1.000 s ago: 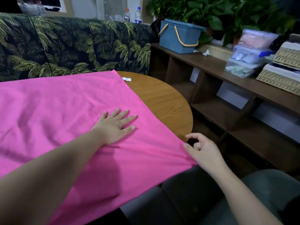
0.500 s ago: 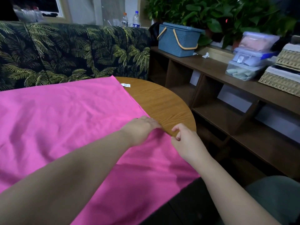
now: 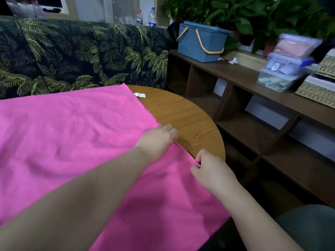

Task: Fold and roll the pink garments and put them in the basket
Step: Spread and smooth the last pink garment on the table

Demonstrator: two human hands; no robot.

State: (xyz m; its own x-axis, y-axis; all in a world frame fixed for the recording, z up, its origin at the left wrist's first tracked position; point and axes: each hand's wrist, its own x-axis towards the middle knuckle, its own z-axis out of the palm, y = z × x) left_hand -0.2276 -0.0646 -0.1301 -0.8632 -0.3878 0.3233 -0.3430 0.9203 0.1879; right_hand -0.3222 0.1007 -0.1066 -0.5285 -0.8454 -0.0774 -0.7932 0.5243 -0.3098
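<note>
Left hand [image 3: 157, 140] and right hand [image 3: 210, 169] both pinching the right hem of the flat bright-pink cotton garment [image 3: 72, 142] on the round wooden desk [image 3: 190, 120]. Risk: uneven pull, skewed fold, cloth sliding off the near edge below the hands.

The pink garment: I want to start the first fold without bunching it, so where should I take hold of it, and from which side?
Take the pink garment along its right hem, coming from the bare side of the round wooden table. That edge lies straight and exposed there, easy to pinch. The left hand and right hand each already have a grip on it, spaced apart, which should keep the edge taut.
</note>
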